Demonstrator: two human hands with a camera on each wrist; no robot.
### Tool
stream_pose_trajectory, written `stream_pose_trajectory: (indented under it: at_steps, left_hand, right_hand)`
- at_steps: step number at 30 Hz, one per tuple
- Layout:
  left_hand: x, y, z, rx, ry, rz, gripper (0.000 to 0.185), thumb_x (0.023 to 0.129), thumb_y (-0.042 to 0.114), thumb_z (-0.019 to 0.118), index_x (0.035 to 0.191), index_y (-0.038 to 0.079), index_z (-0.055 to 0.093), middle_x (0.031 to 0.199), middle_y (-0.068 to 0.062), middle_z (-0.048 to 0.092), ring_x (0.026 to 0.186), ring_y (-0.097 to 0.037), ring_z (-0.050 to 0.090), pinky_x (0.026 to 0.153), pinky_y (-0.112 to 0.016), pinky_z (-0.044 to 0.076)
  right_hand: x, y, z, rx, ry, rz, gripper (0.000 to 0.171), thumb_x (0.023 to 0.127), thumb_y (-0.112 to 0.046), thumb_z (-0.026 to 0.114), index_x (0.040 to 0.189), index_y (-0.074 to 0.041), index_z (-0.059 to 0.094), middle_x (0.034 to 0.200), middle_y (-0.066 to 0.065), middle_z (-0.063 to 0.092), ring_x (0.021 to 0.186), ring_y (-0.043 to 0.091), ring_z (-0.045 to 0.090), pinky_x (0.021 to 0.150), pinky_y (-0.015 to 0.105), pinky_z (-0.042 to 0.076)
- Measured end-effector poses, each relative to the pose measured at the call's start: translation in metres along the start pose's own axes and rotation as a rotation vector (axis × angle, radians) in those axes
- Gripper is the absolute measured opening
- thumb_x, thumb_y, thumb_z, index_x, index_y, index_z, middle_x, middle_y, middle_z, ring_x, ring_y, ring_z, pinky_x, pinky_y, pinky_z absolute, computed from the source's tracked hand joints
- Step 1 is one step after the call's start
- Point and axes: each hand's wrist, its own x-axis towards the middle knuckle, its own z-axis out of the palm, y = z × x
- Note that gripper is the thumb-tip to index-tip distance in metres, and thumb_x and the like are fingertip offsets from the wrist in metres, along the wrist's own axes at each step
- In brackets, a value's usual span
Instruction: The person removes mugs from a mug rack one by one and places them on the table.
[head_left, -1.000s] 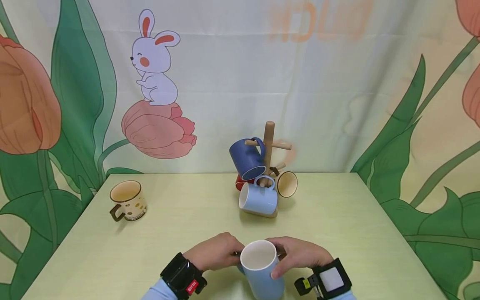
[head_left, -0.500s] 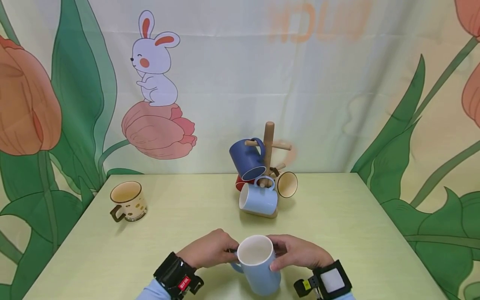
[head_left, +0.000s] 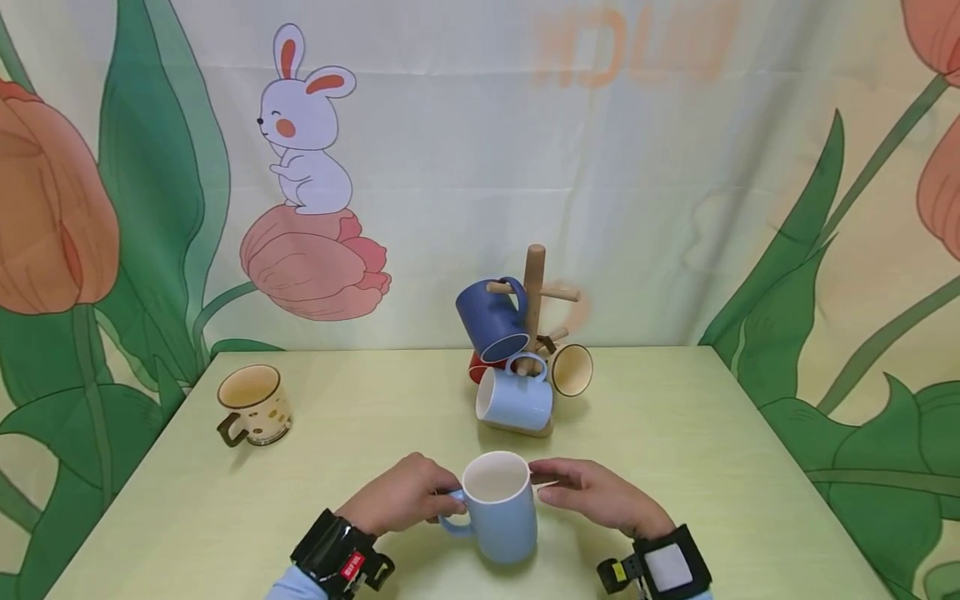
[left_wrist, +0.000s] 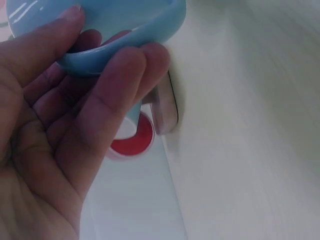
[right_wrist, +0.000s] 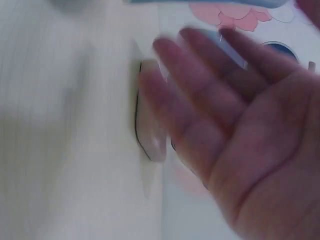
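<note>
A light blue mug (head_left: 498,510) with a white inside stands upright near the front middle of the table. My left hand (head_left: 420,502) grips its handle (head_left: 452,521). In the left wrist view my fingers (left_wrist: 117,82) curl under the blue handle (left_wrist: 125,27). My right hand (head_left: 570,490) lies open just right of the mug, with its fingertips (head_left: 542,480) close by the rim. The right wrist view shows that palm (right_wrist: 240,130) spread and blurred, holding nothing. I cannot tell whether the mug's base touches the table.
A wooden mug tree (head_left: 534,287) stands at the back middle with a dark blue mug (head_left: 487,321), a light blue mug (head_left: 513,400), a red mug (head_left: 475,369) and a beige cup (head_left: 572,369). A beige spotted mug (head_left: 253,406) sits at the left. The table (head_left: 712,433) ends near the backdrop.
The light blue mug has moved away from me and turned its handle left. My left hand now holds the handle; my right hand has let go and opened beside it.
</note>
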Motion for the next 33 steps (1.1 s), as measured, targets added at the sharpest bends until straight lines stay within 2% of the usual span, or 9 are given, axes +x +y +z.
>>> stream_pose_trajectory:
  at_steps: [4,7,10,15,19,23,30,33]
  left_hand:
    - [-0.006,-0.005,-0.006,0.009,0.058,-0.031,0.01,0.091,0.017,0.072,0.085,0.01,0.076,0.069,0.003,0.067,0.057,-0.007,0.058,0.053,-0.024,0.046]
    - [-0.009,-0.009,-0.011,0.038,0.113,-0.081,0.013,0.092,0.019,0.071,0.082,0.011,0.075,0.067,0.003,0.065,0.056,-0.006,0.055,0.052,-0.024,0.043]
    - [-0.013,-0.012,-0.016,0.071,0.175,-0.141,0.016,0.092,0.02,0.071,0.078,0.012,0.072,0.063,0.005,0.06,0.055,-0.006,0.05,0.051,-0.024,0.039]
    - [-0.017,-0.017,-0.023,0.099,0.3,-0.241,0.016,0.091,0.019,0.073,0.076,0.013,0.07,0.063,0.004,0.058,0.057,-0.01,0.05,0.052,-0.026,0.039]
    - [-0.02,-0.021,-0.031,0.122,0.404,-0.324,0.017,0.091,0.018,0.072,0.077,0.01,0.071,0.065,0.001,0.06,0.06,-0.013,0.052,0.055,-0.029,0.04]
    - [-0.022,-0.024,-0.04,0.187,0.497,-0.368,0.016,0.092,0.018,0.071,0.081,0.006,0.073,0.068,0.0,0.061,0.062,-0.016,0.05,0.056,-0.031,0.038]
    - [-0.028,-0.037,-0.051,0.229,0.628,-0.444,0.022,0.093,0.019,0.069,0.08,0.002,0.071,0.065,-0.001,0.057,0.06,-0.018,0.048,0.053,-0.031,0.035]
    - [-0.031,-0.045,-0.054,0.222,0.658,-0.493,0.022,0.093,0.018,0.069,0.082,-0.001,0.071,0.067,-0.004,0.059,0.061,-0.02,0.05,0.053,-0.031,0.036]
  right_hand:
    - [-0.003,-0.001,0.001,-0.217,0.189,0.083,0.054,0.099,-0.034,0.061,0.137,0.003,0.054,0.134,0.021,0.058,0.119,0.036,0.058,0.098,0.053,0.045]
    - [-0.004,-0.002,0.002,-0.375,0.294,0.202,0.062,0.096,-0.047,0.062,0.137,0.0,0.056,0.135,0.018,0.059,0.121,0.036,0.057,0.098,0.054,0.044]
    - [-0.003,0.0,0.004,-0.518,0.354,0.28,0.071,0.091,-0.056,0.063,0.137,-0.001,0.056,0.131,0.019,0.06,0.122,0.038,0.056,0.098,0.055,0.043]
    - [-0.002,0.003,0.005,-0.7,0.406,0.316,0.076,0.088,-0.06,0.065,0.134,0.0,0.058,0.126,0.022,0.062,0.117,0.04,0.058,0.095,0.056,0.045]
    - [-0.002,0.003,0.005,-0.737,0.413,0.337,0.077,0.086,-0.061,0.066,0.133,0.0,0.059,0.125,0.023,0.062,0.116,0.041,0.058,0.094,0.057,0.045]
    - [-0.003,0.002,0.005,-0.731,0.416,0.337,0.077,0.086,-0.06,0.067,0.132,0.0,0.059,0.125,0.024,0.062,0.115,0.042,0.058,0.093,0.057,0.045]
    - [-0.003,0.003,0.005,-0.71,0.401,0.337,0.078,0.086,-0.061,0.066,0.133,0.001,0.058,0.125,0.024,0.061,0.117,0.043,0.057,0.094,0.057,0.044]
    - [-0.002,0.005,0.005,-0.706,0.395,0.336,0.079,0.085,-0.062,0.066,0.133,0.001,0.058,0.126,0.024,0.061,0.117,0.042,0.057,0.094,0.057,0.044]
